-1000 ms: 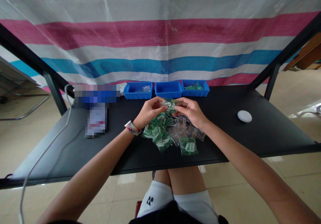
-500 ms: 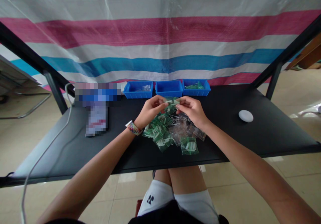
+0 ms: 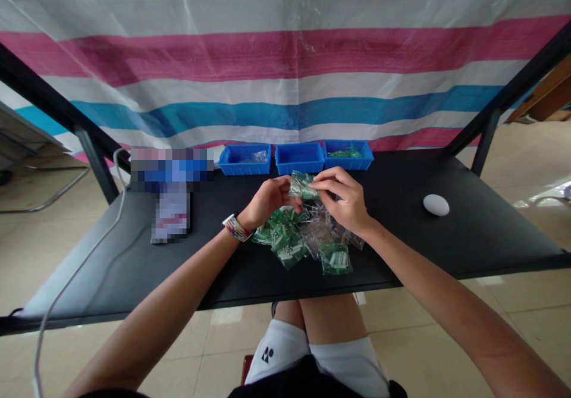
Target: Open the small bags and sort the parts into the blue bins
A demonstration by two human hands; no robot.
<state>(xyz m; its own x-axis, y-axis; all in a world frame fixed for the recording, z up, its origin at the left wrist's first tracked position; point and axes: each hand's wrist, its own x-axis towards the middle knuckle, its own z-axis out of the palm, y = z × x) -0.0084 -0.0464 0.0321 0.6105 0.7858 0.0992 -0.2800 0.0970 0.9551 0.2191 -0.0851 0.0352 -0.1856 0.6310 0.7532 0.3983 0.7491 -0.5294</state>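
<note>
A small green plastic bag (image 3: 301,185) with pale pieces inside is held up over the pile on the black table. My right hand (image 3: 343,199) pinches its right side between thumb and fingers. At its left edge, my left hand (image 3: 266,200) has its fingers curled around and under the bag, partly hidden by it. Below both hands lies a pile of similar green bags (image 3: 285,237), with clear bags of thin metal pins or screws (image 3: 319,231) beside them. One green bag with white pieces (image 3: 336,259) lies nearest the front edge.
Behind my hands stand three blue bins: the left bin (image 3: 245,166) holds a clear bag, the middle bin (image 3: 300,163) shows a bare floor, the right bin (image 3: 348,161) holds green bags. A white rounded object (image 3: 436,204) sits at right. A pale cable (image 3: 80,252) crosses at left.
The green bag has tilted and turned between my hands. My right hand has changed its grip, with its fingers now over the bag's right side, and my left fingers have loosened somewhat.
</note>
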